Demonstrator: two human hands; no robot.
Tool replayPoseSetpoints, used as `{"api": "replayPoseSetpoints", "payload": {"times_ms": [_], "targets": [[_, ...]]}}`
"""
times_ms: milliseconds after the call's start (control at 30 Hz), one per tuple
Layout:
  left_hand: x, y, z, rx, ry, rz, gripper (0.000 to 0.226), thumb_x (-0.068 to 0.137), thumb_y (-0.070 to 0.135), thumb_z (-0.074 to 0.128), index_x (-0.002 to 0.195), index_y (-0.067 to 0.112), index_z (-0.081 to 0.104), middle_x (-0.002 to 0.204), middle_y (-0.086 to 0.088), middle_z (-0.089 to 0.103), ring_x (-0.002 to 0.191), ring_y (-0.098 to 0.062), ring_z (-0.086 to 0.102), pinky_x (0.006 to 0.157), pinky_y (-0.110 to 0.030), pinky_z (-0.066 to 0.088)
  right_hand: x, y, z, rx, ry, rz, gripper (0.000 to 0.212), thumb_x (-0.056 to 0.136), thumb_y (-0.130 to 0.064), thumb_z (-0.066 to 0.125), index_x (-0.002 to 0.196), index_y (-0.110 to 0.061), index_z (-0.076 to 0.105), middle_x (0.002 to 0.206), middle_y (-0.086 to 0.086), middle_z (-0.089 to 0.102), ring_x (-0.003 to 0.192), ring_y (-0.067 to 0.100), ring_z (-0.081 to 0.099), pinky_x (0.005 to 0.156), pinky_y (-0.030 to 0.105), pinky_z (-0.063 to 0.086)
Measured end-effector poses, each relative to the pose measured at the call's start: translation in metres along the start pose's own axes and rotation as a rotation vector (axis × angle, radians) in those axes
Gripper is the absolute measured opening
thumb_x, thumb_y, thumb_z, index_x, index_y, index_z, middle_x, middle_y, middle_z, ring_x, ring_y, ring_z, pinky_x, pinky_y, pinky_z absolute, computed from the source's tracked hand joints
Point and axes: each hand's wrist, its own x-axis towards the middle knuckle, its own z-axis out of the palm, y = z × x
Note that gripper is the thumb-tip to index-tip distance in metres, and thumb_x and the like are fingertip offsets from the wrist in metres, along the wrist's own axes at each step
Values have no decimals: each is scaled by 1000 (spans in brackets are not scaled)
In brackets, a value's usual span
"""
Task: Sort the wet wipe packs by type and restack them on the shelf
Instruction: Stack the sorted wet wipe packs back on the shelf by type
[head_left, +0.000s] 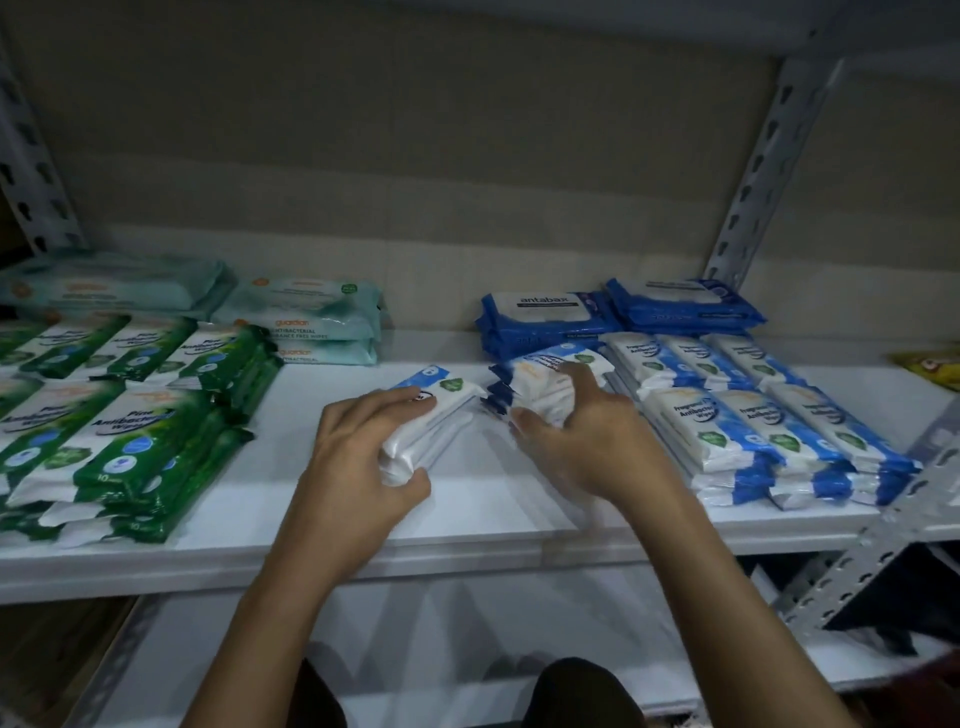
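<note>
Sorting looks nearly done — green packs (130, 415) stacked left, teal packs (306, 317) behind, dark blue packs (550, 312) and blue-white stacks (753, 410) right. 2 small bundles remain mid-shelf (260, 499). The left hand (358, 462) curls around one bundle (431, 421); the right hand (576, 436) clutches the other (545, 376), just beside the blue-white stacks.

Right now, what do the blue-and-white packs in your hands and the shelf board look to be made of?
The blue-and-white packs, gripped by the left hand and the right hand, look like thin glossy plastic film: they crumple under the fingers and catch highlights. The shelf board looks smooth, white and rigid, perhaps laminate or painted; its core cannot be told.
</note>
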Motion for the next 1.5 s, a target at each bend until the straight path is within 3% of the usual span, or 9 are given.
{"api": "replayPoseSetpoints", "payload": {"times_ms": [233, 400, 567, 733, 833, 1033, 1200, 1333, 1500], "targets": [[-3, -5, -13, -60, -15, -129, 83, 70, -3, 79, 129, 52, 57, 158, 22, 21, 138, -3, 23, 110, -28, 28, 65, -5, -84, -429, -411, -162, 105, 77, -5, 79, 154, -46, 20, 159, -2, 25, 130, 24, 40, 96, 39, 41], [0, -12, -19, -261, -21, -242, 81, 72, 10, 88, 130, 55, 53, 137, 13, 39, 121, 3, 48, 99, -14, 40, 95, -1, -64, -363, -604, -148, 94, 67, -14, 89, 133, -48, 32, 126, -5, 56, 107, 21, 59, 83, 38, 56], [6, -16, -22, -366, -90, -296, 63, 74, 1, 84, 114, 47, 69, 120, 5, 59, 96, -16, 65, 81, -29, 55, 106, 6, -46, -349, -557, -136, 83, 54, -33, 88, 114, -55, 35, 114, 1, 63, 94, 35, 68, 78, 59, 59], [13, -26, -45, -463, -327, -296, 58, 70, 7, 89, 116, 38, 71, 126, 4, 67, 107, -28, 67, 98, -43, 54, 88, 0, -37, -392, -424, -118, 76, 72, -42, 84, 125, -31, 32, 93, -2, 56, 80, 15, 54, 64, 34, 44], [15, -24, -52, -620, -416, -290, 55, 68, -8, 86, 106, 31, 75, 116, 4, 73, 99, -17, 70, 84, -23, 56, 79, -2, -19, -401, -218, 14, 92, 68, -41, 84, 138, -19, 28, 88, 1, 59, 80, 20, 58, 61, 32, 43], [20, -20, -50, -595, -481, -282, 56, 66, -5, 85, 108, 32, 74, 109, -3, 73, 84, -16, 66, 63, -22, 51, 85, -8, -1, -484, 35, 258, 101, 78, -42, 78, 153, -17, 16, 130, 15, 58, 114, 35, 60, 73, 40, 46], [15, -23, -48, -617, -395, -295, 84, 53, 7, 93, 126, 41, 67, 124, 6, 69, 111, -17, 68, 88, -22, 56, 65, -23, -19, -411, 12, 235, 96, 86, -68, 63, 155, -26, 12, 150, 18, 35, 132, 41, 45, 89, 48, 48], [15, -25, -48, -483, -293, -327, 82, 52, 20, 91, 126, 44, 65, 127, -3, 63, 108, -19, 67, 90, -32, 54, 2, -18, -29, -9, 173, -128, 56, 93, -60, 59, 135, -27, 45, 134, 3, 49, 122, 22, 49, 90, 38, 47], [21, -14, -39, -569, -383, -321, 64, 60, 4, 84, 117, 30, 72, 115, 0, 72, 102, -24, 70, 83, -29, 58, -41, 14, -9, 440, -339, -341, 66, 83, -54, 74, 140, -51, 40, 153, -21, 36, 137, 0, 39, 114, 35, 41]]}}
